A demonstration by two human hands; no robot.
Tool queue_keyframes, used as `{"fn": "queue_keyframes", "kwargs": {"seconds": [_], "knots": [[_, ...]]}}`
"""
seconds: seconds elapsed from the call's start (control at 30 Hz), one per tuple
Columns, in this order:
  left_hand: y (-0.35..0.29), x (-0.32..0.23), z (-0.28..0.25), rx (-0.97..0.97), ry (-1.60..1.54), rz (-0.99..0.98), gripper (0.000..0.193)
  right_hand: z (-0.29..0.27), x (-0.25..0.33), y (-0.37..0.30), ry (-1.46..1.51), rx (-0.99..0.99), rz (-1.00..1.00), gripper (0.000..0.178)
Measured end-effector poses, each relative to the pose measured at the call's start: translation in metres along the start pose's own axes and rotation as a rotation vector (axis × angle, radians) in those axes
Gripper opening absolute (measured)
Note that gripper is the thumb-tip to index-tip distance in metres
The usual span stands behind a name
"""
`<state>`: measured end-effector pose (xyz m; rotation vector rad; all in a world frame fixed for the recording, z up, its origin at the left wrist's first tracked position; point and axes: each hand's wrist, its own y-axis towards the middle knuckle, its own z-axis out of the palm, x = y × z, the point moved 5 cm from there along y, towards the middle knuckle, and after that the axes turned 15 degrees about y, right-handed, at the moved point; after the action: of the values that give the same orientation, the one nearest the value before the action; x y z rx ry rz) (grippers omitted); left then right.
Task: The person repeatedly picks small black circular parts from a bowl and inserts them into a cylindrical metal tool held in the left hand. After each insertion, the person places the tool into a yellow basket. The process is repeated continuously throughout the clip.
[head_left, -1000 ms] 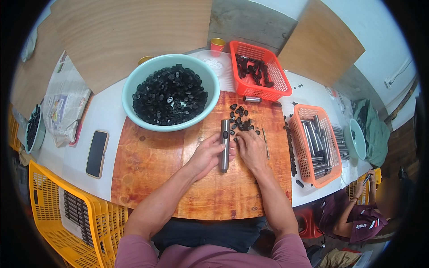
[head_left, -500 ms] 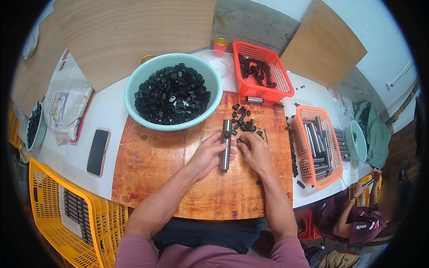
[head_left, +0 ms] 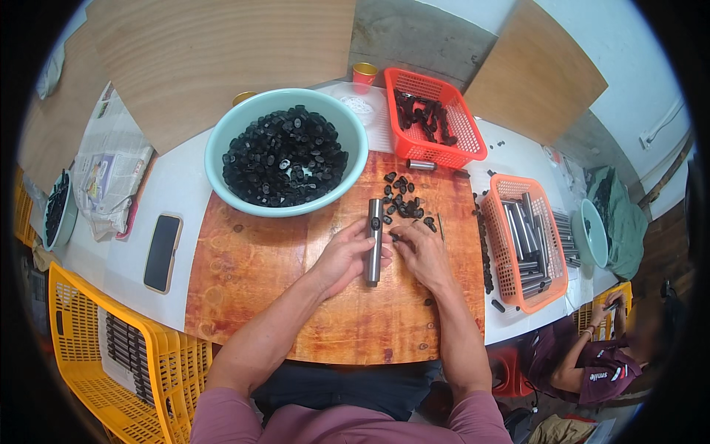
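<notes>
Our left hand point(head_left: 345, 255) curls around a metal tube point(head_left: 374, 255), at seven o'clock from the loose black pieces point(head_left: 399, 199). At the tube's three o'clock, our right hand point(head_left: 423, 255) pinches a small black piece point(head_left: 394, 237); farther out lies a coral basket point(head_left: 497, 238).

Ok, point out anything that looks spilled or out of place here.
One metal tube lies by the near side of the red basket, while many other tubes sit in the orange basket. Small black pieces also trail between the wooden board and the orange basket, perhaps spilled. Nothing looks damaged.
</notes>
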<state>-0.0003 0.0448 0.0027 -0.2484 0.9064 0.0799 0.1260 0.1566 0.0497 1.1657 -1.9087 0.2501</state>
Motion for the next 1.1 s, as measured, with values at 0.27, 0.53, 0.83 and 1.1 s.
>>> {"fn": "queue_keyframes", "kwargs": {"seconds": [0.27, 0.53, 0.83, 1.1], "knots": [[-0.001, -0.001, 0.001, 0.021, 0.001, -0.002, 0.045, -0.001, -0.001, 0.001, 0.058, -0.035, 0.096, 0.026], [0.001, 0.003, -0.002, 0.015, -0.012, -0.004, 0.041, 0.000, -0.004, -0.001, 0.030, -0.036, 0.066, 0.024], [-0.003, 0.001, 0.005, 0.011, 0.050, -0.005, 0.038, -0.011, 0.024, -0.007, 0.174, -0.263, -0.096, 0.024], [-0.003, 0.008, 0.012, 0.068, 0.071, 0.050, 0.045, 0.000, 0.041, -0.010, 0.004, -0.254, -0.416, 0.026]]}}
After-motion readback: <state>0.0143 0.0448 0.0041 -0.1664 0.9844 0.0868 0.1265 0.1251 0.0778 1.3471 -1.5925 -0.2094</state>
